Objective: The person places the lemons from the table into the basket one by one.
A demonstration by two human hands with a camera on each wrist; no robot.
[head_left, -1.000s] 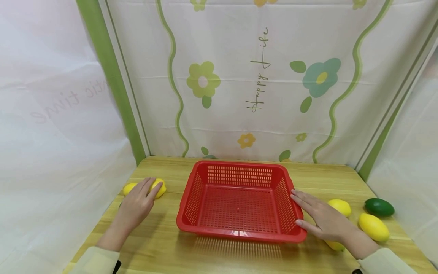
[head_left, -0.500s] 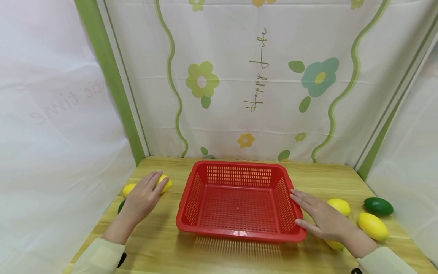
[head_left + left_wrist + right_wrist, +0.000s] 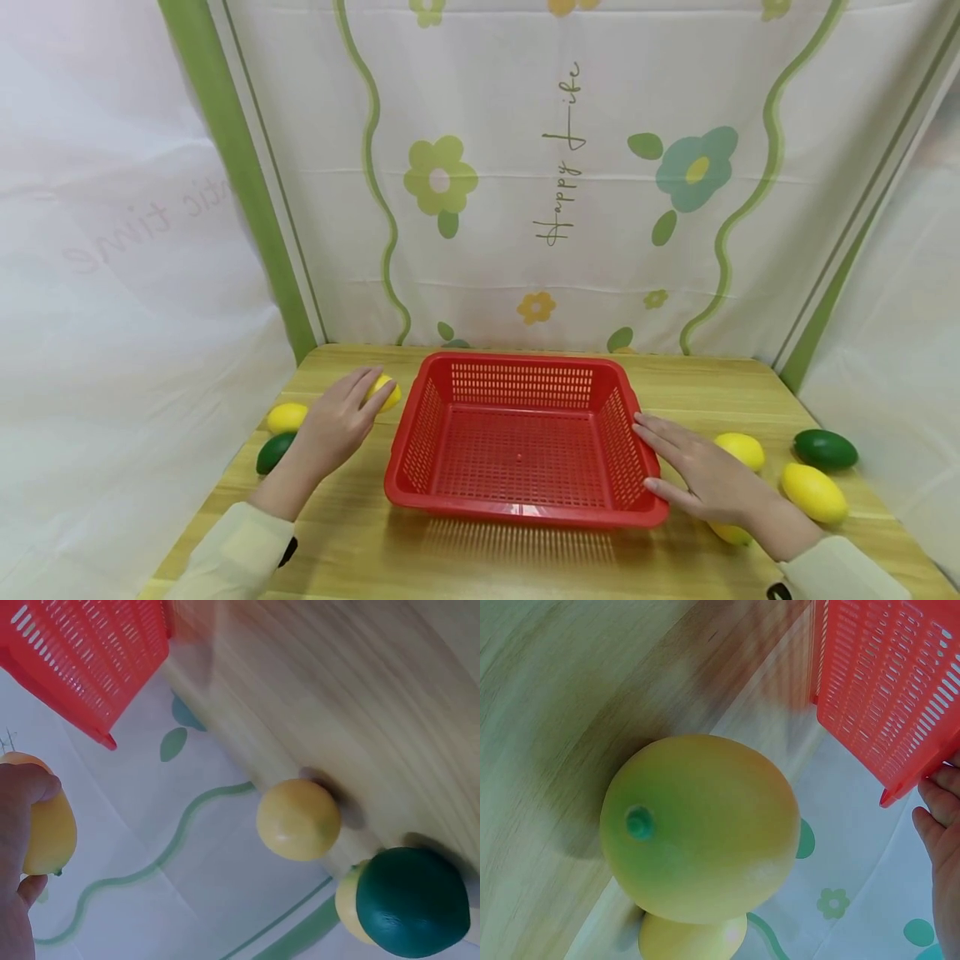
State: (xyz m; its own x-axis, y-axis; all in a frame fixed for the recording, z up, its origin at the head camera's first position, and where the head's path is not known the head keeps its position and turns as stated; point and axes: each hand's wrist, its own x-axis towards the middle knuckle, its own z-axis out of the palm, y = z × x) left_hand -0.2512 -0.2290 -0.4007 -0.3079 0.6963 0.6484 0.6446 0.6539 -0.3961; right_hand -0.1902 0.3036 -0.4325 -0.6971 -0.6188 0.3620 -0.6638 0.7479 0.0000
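In the head view my left hand (image 3: 339, 419) grips a yellow lemon (image 3: 386, 393) between thumb and fingers, left of the red plastic basket (image 3: 525, 513). The left wrist view has this lemon (image 3: 52, 836) raised, its pointed tip down. My right hand (image 3: 701, 473) rests with fairly straight fingers against the basket's right rim; the right wrist view shows its fingertips (image 3: 939, 796) right at that rim. Behind the left wrist lie another lemon (image 3: 287, 417) and a dark green oval fruit (image 3: 276, 452). The basket holds nothing.
Right of the basket are several lemons, one (image 3: 741, 451) by the right hand, one (image 3: 814, 493) farther right, and one (image 3: 731, 533) partly under the wrist. A dark green oval fruit (image 3: 826, 449) lies there too. A printed curtain (image 3: 495, 250) closes off the wooden table's back.
My left hand has moved right toward the basket, carrying the lemon up with it. The green fruit on the left has come into view. My right hand and the basket stay put.
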